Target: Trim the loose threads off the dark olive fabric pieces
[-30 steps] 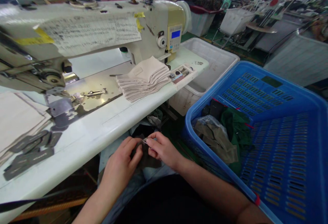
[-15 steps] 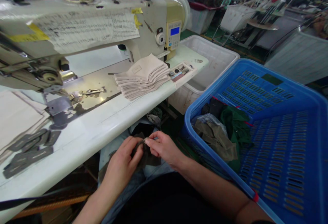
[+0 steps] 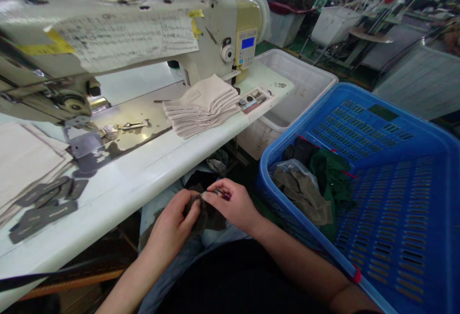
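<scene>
Over my lap, below the table edge, my left hand [image 3: 178, 213] is closed on a dark olive-brown cloth [image 3: 212, 218], thumb and fingers pinching its upper edge. Close against it, my right hand [image 3: 233, 204] grips a small slim tool [image 3: 219, 192], dark and partly metallic, with its tip at the pinched edge. My fingers cover most of the tool, so its exact kind does not show. The rest of the cloth hangs over my jeans.
A sewing machine [image 3: 212, 31] stands on the white table [image 3: 151, 161], with stacked beige fabric pieces [image 3: 204, 103] on it. Dark grey tabs [image 3: 46, 213] lie at the left beside beige cloth [image 3: 25, 161]. A blue basket [image 3: 381, 180] holding garments is at my right, before a white bin [image 3: 305, 74].
My right hand has turned slightly and lifted its fingers, so the slim tool now shows between them. My left hand keeps its pinch on the cloth. The view has shifted a little.
</scene>
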Available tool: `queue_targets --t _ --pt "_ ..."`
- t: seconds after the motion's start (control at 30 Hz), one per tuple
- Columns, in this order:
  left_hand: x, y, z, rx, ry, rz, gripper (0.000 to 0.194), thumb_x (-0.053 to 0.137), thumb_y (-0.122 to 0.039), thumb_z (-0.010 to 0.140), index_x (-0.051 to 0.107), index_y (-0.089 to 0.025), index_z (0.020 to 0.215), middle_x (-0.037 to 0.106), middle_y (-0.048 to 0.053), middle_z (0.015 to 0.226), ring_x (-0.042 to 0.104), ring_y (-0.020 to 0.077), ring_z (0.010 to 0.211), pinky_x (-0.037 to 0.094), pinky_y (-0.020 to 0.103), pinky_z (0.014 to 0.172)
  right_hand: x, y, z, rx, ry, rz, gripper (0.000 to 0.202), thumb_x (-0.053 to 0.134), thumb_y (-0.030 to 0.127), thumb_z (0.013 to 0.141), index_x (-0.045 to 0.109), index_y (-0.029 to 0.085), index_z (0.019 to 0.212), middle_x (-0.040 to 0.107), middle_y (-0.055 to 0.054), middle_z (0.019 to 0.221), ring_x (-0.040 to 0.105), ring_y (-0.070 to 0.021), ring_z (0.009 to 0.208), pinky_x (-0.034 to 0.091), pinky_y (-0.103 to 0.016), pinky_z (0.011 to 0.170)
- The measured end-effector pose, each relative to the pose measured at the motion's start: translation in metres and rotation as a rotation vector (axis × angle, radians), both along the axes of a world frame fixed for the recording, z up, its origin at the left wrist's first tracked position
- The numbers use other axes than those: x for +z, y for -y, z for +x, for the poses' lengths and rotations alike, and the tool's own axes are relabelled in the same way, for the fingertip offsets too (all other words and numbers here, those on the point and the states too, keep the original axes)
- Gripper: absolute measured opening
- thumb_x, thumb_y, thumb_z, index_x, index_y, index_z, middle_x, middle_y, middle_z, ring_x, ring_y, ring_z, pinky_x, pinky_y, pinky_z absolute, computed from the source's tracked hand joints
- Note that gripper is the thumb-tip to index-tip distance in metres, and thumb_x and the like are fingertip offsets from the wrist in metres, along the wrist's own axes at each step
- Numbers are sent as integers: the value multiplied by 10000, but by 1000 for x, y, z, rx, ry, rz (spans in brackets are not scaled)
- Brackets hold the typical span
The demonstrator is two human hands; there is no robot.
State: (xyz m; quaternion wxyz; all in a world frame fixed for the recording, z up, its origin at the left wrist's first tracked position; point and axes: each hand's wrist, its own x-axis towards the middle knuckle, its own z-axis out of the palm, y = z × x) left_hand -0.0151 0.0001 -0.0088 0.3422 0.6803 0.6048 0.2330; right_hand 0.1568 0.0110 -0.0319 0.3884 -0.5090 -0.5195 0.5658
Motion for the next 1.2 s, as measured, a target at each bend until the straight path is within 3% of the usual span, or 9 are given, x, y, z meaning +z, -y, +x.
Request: queue_targets --t 0.1,0.2,0.43,0.5,0.6,0.73,0.83,0.97,1.2 --pt "0 2 1 68 25 -21 278 522 -498 880 615 -240 927 692 27 852 661 230 781 532 337 702 0 1 1 54 290 254 143 637 338 892 677 213 834 659 4 731 578 -142 661 415 -264 647" --pt "2 3 0 102 23 39 282 518 -514 902 603 -246 879 672 20 833 647 222 777 527 331 692 1 3 -1 80 373 366 125 629 303 885 662 214 803 643 1 719 567 -148 669 405 -271 659" --pt "0 7 6 117 30 447 116 582 -311 905 611 -228 829 655 89 1054 639 249 1053 525 449 962 9 -2 -11 -192 -208 -40 222 664 368 816 582 194 706 555 30 657 506 -129 623 426 -251 613" --pt "-3 6 7 164 107 327 189 603 -370 886 613 -218 774 657 111 1104 632 271 1079 547 469 940 9 -3 -11 -204 -263 -77 227 671 370 806 577 192 701 548 32 651 501 -128 623 436 -254 622" --pt "-1 2 6 224 378 -104 333 619 -524 850 586 -206 755 660 115 1149 654 282 1024 621 418 741 8 0 -6 -139 -208 37 197 647 345 838 604 187 729 572 21 678 517 -128 639 435 -251 623" --pt "14 1 10 305 605 -442 440 705 -562 784 609 -231 1056 660 21 933 646 199 753 588 310 534 7 5 -3 -91 -80 272 164 618 319 886 664 187 801 636 1 741 557 -130 673 443 -253 652" --pt "22 3 16 317 627 -472 389 732 -538 752 648 -207 937 628 -16 755 579 143 602 516 244 506 5 4 -8 -130 -112 242 172 635 333 873 651 185 785 626 6 725 550 -129 664 440 -255 648" --pt "18 3 16 368 497 -303 343 742 -520 697 660 -202 797 599 -33 639 527 128 527 443 228 501 0 -2 -13 -116 -310 -74 254 635 413 864 567 189 766 489 54 619 444 -104 565 378 -244 558" --pt "11 -3 -1 318 332 -196 307 694 -508 707 695 -206 757 649 -5 667 563 174 632 450 258 597 -2 1 -2 131 -234 -36 334 450 447 1005 514 194 1212 498 64 664 471 -117 611 356 -249 579"
